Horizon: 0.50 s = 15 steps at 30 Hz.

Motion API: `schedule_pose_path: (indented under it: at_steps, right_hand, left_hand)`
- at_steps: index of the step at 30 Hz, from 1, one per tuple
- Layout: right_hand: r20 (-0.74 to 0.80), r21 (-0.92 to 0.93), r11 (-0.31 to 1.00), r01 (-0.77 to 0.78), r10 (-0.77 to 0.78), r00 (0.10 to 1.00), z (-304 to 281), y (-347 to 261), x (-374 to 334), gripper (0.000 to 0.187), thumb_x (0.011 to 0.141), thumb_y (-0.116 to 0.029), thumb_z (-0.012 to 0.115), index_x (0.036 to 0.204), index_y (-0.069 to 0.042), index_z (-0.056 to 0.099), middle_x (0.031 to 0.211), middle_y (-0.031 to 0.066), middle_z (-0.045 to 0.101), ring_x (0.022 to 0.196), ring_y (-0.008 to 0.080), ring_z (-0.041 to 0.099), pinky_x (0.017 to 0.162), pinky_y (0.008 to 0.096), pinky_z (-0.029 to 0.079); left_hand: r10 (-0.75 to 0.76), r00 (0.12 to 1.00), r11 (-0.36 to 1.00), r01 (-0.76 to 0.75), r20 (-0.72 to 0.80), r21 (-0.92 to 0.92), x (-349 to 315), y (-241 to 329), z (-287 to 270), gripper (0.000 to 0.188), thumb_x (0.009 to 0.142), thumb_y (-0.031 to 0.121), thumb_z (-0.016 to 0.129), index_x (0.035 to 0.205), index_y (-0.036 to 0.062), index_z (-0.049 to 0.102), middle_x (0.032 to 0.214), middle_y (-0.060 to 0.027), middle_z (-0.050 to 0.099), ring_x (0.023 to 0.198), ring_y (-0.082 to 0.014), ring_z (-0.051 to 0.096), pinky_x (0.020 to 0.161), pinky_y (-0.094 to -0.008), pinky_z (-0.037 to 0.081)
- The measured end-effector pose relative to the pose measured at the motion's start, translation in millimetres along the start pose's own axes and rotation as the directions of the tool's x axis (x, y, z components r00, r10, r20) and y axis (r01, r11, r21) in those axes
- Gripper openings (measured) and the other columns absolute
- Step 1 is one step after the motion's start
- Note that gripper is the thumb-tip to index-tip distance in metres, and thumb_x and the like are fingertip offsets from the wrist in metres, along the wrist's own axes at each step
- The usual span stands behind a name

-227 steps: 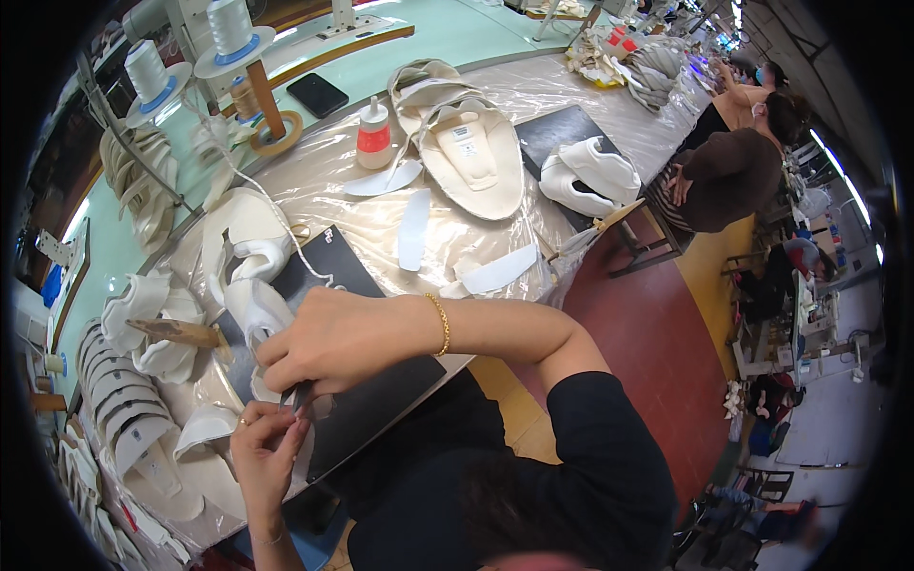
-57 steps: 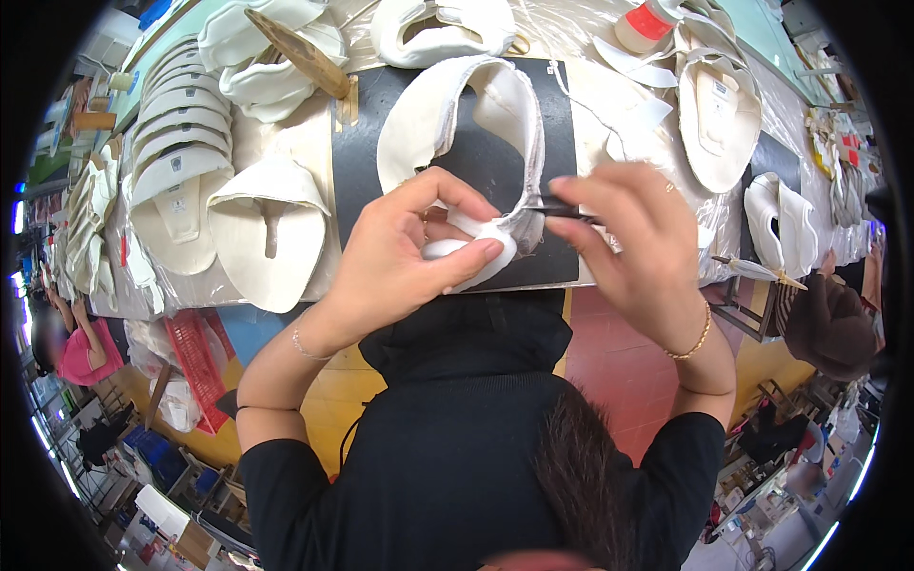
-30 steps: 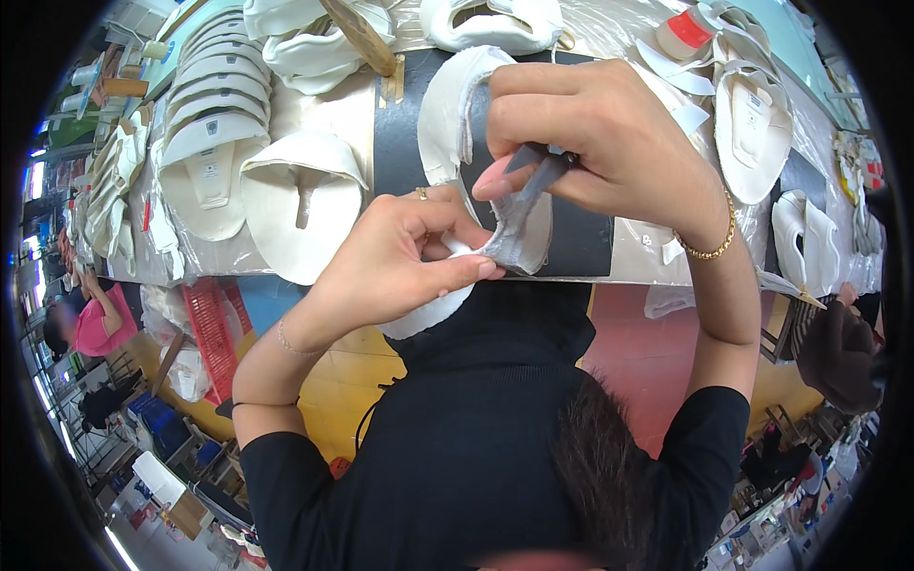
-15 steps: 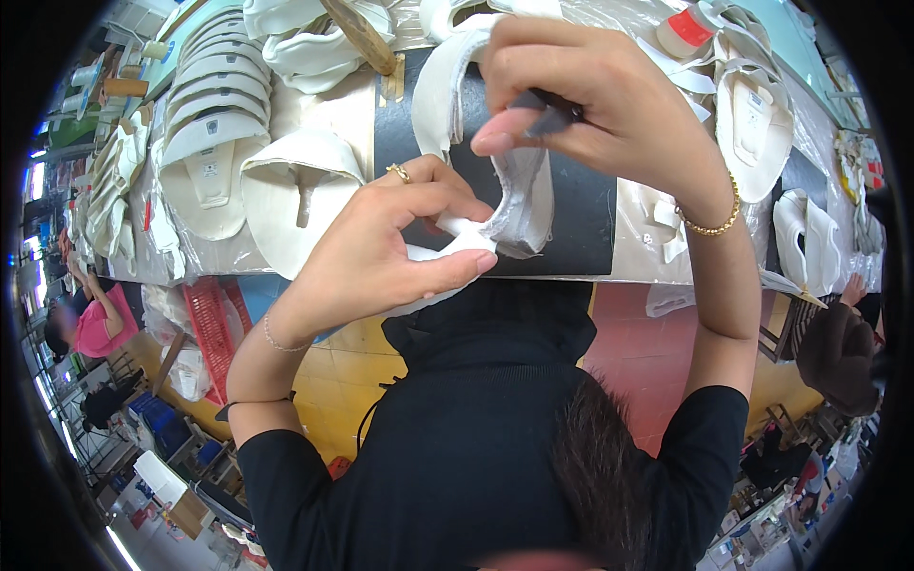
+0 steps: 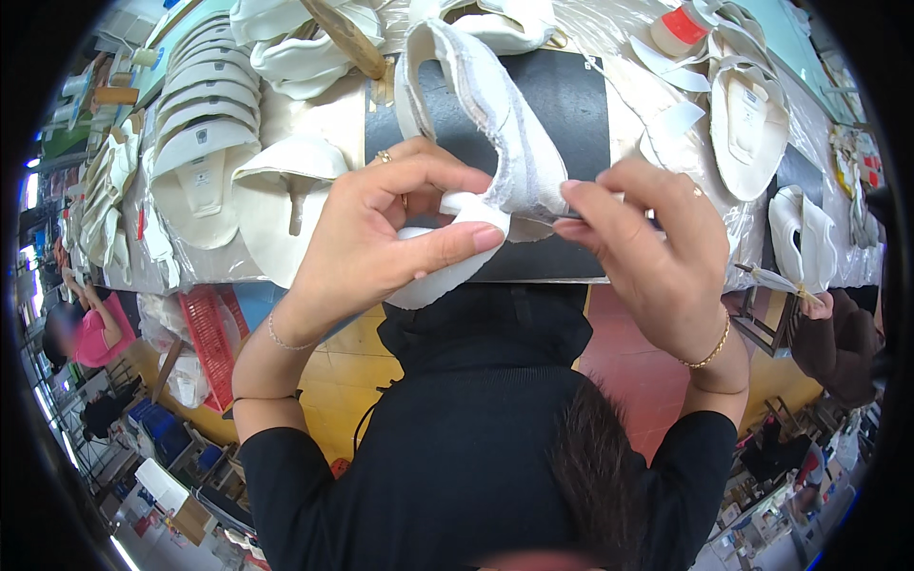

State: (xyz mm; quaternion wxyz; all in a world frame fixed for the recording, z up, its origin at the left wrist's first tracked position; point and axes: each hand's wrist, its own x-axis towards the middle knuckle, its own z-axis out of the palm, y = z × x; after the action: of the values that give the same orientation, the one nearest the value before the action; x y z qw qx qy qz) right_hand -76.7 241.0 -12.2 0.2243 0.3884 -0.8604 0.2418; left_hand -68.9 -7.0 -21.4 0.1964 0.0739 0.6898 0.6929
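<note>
My left hand [image 5: 395, 214] pinches a white shoe upper [image 5: 509, 128] between thumb and fingers at its near end. The piece is a curved band with a rough, fuzzy inner edge, standing over a black mat [image 5: 581, 109]. A white flap [image 5: 443, 276] hangs below my left thumb. At the upper's right lower edge, the fingertips of my right hand [image 5: 657, 247] are closed round a small dark tool [image 5: 654, 219]. Mostly hidden by the fingers, the tool cannot be made out in kind.
Several white slip-on shoe pieces [image 5: 209, 90] stand in a row at the left, beside a single slotted one [image 5: 295, 205]. A wooden stick [image 5: 347, 40] leans behind the mat. Right lie a white sole-shaped piece [image 5: 747, 133], scraps and a red-and-white container [image 5: 678, 33]. Other people sit at both sides.
My right hand has come down and right from above the upper to its lower right edge, with the tool in it. The upper has tipped over, its band now showing toward me.
</note>
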Motion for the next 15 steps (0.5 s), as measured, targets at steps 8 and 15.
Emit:
schedule_pose_path:
  at_steps: [8,15]
  right_hand:
    - [0.205,-0.110,0.994,-0.021,0.043,0.978,-9.9,-7.1,-10.1,0.053,0.073,-0.018,0.081,0.125,-0.013,0.070,0.080,-0.0002,0.054,0.061,0.0144,0.050,0.054,0.0297,0.038]
    - [0.189,-0.106,0.994,-0.023,0.042,0.981,-11.4,-5.8,-10.0,0.052,0.073,-0.019,0.081,0.123,-0.012,0.071,0.081,0.0004,0.056,0.061,0.0152,0.050,0.055,0.0294,0.038]
  left_hand:
    - [0.007,1.000,1.000,-0.007,0.006,-0.021,4.3,-4.0,10.2,0.032,0.083,0.008,0.081,0.111,-0.0025,0.070,0.102,-0.0042,0.061,0.089,-0.0107,0.065,0.074,-0.0229,0.051]
    - [-0.028,0.999,0.999,0.026,0.034,0.042,6.1,-2.0,12.7,0.032,0.082,-0.004,0.077,0.113,-0.0038,0.068,0.105,-0.0074,0.061,0.097,-0.0144,0.061,0.087,-0.0288,0.049]
